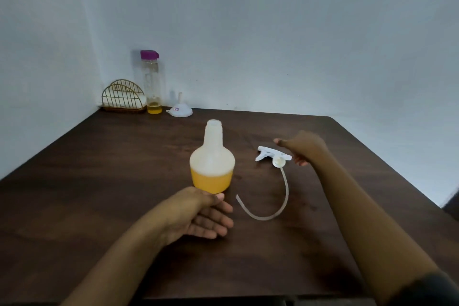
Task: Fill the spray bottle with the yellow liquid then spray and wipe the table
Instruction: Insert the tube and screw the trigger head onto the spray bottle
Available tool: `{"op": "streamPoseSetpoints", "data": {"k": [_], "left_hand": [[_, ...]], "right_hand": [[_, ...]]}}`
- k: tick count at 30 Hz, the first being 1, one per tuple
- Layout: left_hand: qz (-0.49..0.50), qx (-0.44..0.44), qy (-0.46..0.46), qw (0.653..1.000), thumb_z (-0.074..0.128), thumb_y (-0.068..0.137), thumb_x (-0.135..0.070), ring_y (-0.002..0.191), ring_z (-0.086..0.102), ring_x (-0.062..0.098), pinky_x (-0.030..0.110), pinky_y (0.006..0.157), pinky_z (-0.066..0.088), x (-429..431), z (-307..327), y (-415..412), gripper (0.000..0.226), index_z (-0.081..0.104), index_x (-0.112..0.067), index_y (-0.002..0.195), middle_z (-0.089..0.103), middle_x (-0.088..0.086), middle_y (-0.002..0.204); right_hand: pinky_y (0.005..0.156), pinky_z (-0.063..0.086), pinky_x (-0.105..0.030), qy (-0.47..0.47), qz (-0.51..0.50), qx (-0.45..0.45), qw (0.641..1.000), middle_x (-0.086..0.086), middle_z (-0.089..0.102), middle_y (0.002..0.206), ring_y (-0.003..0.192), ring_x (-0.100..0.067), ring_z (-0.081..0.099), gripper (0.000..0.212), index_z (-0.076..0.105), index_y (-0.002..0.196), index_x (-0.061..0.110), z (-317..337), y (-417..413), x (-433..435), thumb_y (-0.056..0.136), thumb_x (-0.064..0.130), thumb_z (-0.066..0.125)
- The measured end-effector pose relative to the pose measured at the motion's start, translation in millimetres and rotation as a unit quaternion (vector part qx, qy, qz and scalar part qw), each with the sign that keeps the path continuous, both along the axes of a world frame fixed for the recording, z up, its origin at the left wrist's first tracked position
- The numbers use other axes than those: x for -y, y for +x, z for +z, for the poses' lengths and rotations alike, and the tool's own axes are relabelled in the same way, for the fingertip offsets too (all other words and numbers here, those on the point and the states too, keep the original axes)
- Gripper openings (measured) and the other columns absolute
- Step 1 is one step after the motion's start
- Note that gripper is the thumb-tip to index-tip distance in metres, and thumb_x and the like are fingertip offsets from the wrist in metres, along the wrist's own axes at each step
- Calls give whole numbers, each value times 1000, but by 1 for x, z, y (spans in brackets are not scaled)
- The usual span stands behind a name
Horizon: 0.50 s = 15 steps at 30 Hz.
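Note:
A translucent spray bottle (211, 159) stands upright mid-table, uncapped, its lower part filled with yellow liquid. My left hand (203, 213) is open just in front of its base, the thumb touching or nearly touching the bottom. The white spray head (272, 155) lies on the table to the right, its long curved dip tube (278, 202) trailing toward me. My right hand (301, 146) hovers over the spray head's rear end with fingers spread around it; a firm grip is not visible.
At the back left corner stand a clear bottle with a purple cap (152, 82) holding a little yellow liquid, a white funnel (179, 109) upside down, and a gold wire napkin holder (123, 97). The dark wooden table (99, 181) meets walls at back and left.

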<state>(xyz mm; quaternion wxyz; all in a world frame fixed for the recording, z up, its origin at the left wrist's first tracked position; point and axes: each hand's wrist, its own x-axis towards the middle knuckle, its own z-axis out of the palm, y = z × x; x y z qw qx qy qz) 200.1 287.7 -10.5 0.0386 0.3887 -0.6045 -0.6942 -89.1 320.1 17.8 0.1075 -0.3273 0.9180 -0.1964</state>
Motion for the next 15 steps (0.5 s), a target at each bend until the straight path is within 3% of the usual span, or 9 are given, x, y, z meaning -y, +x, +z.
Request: {"op": "streamPoseSetpoints", "data": {"k": [5,9,12,15], "left_hand": [[-34,35,43,998,53,93,-36,56,70,14,20,47,55,-2,-7,-39,37,64,-1,98,73,13,74],[-50,31,89,994,61,89,-28,54,69,15,20,45,54,-5,-3,-61,23,60,-6,95,73,15,74],[-58,9,117,991,54,92,-9,51,68,12,18,44,54,-9,-6,-72,12,65,-5,89,72,13,68],[-48,-11,131,990,60,88,-5,50,68,10,17,45,54,-11,-9,-77,9,67,-4,83,71,10,66]], "right_hand": [[58,51,-27,-16,-28,120,992,-9,61,55,48,-23,60,55,56,64,9,-18,4,5,77,62,60],[76,57,-31,-23,-24,97,995,-4,64,61,53,-21,62,39,59,68,11,-19,9,13,77,48,67],[68,54,-27,-17,-35,79,996,-3,63,59,52,-17,61,28,60,72,11,-18,9,14,77,36,69],[52,44,-23,-72,-22,61,995,-2,62,58,49,-14,58,29,61,71,11,-12,2,10,76,38,69]]}}
